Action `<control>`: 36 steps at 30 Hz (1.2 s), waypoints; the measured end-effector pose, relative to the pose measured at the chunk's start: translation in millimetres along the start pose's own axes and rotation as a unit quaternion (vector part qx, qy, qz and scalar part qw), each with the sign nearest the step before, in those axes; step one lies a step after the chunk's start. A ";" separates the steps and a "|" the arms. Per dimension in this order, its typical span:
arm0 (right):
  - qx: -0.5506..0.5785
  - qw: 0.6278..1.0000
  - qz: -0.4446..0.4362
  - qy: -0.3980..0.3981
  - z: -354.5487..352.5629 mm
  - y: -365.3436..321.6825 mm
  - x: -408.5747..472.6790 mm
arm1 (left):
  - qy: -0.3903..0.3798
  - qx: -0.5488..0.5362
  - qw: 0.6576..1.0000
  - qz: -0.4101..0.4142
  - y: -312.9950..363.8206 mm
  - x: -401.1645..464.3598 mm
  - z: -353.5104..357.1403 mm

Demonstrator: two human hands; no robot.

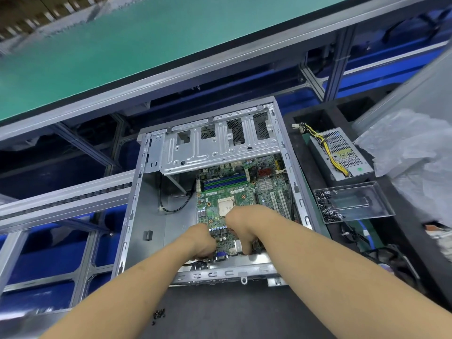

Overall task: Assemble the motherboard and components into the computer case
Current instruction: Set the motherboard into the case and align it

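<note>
Both hands grip the motherboard's (227, 201) near edge inside the open case (137, 216), left hand (199, 241) and right hand (241, 225) curled, likely seating its ports against the rear panel.

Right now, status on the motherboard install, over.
Left hand and right hand both gripping motherboard near edge. Board inside case. Nothing blocking.

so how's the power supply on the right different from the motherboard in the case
The power supply is a grey perforated metal box; the motherboard is a flat green circuit board. The power supply lies outside the computer case, in a black foam tray to its right, while the motherboard sits inside it. Nobody touches the power supply; both hands, left hand and right hand, are on the motherboard's near edge. Both are uninstalled-looking components with no screws visible.
</note>
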State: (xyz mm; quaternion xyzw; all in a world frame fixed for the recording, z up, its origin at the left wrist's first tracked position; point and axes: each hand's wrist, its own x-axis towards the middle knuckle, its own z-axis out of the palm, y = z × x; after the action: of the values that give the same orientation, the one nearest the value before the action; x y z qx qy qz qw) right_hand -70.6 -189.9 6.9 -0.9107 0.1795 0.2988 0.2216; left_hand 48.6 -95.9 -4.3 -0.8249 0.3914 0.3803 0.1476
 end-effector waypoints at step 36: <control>0.060 0.992 0.037 -0.102 3.8 -13.5 -17.0 | 0.073 -0.008 0.957 0.279 -12.3 25.0 -31.7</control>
State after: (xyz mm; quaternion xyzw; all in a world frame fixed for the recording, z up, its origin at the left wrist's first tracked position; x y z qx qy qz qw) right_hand -79.0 -173.3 18.8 -0.8531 0.2073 0.3868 0.2822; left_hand 84.3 -118.4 -2.4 -0.7095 0.6127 0.3481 0.0004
